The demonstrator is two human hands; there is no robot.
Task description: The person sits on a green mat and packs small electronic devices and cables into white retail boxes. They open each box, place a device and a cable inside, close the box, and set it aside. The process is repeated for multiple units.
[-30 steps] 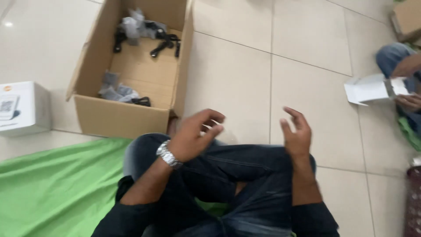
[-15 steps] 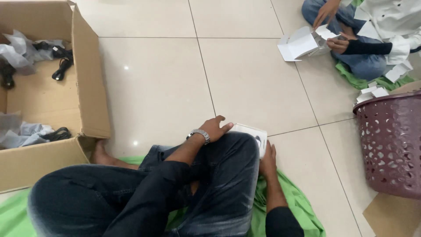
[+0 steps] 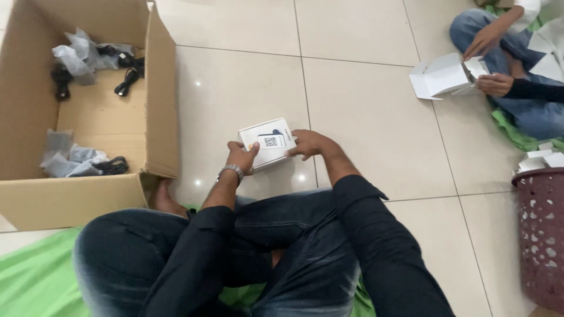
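I have the small white box gripped in my left hand and right hand, shut and unopened, the cardboard carton of bagged cables to my left.

Both hands hold a small white box above the tiled floor: the left hand grips its near-left corner, the right hand its right edge. A cardboard box holding black cables stands left; a maroon basket stands right.

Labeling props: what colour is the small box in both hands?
White small box, seen in the head view.
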